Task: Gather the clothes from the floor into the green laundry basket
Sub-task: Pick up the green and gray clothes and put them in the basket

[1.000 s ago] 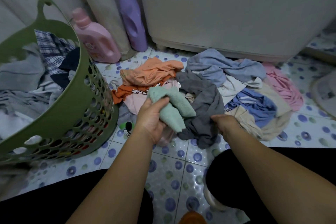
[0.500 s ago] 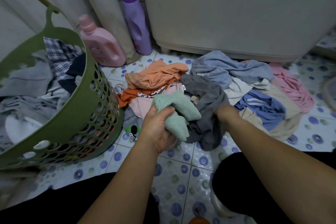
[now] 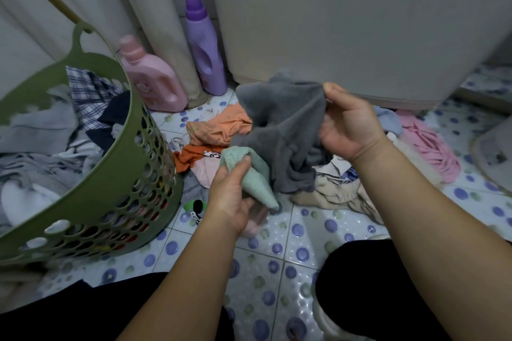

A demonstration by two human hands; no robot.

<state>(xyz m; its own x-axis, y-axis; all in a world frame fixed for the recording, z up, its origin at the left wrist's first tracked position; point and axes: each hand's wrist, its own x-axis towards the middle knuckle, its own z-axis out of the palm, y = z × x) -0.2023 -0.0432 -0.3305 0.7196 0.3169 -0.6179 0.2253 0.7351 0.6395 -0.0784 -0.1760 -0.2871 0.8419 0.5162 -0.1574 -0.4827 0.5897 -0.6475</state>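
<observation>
My left hand (image 3: 231,196) grips a mint green towel (image 3: 253,174) just above the floor. My right hand (image 3: 346,127) holds a dark grey cloth (image 3: 282,130), lifted clear of the pile and hanging down. The green laundry basket (image 3: 122,180) stands at the left, tilted toward me, with grey, plaid and dark clothes inside. On the tiled floor lie an orange garment (image 3: 219,130), a pale pink piece (image 3: 203,171), a beige garment (image 3: 335,191), a pink garment (image 3: 432,144) and a bit of blue cloth (image 3: 390,122).
A pink detergent bottle (image 3: 152,77) and a purple bottle (image 3: 205,47) stand by the wall behind the basket. A large pale appliance (image 3: 360,22) rises behind the pile. A green printed item (image 3: 196,209) lies beside the basket. My dark-clad knees fill the bottom edge.
My right hand has lifted the grey cloth up off the pile, uncovering the beige garment. My left hand keeps the mint towel and has shifted slightly.
</observation>
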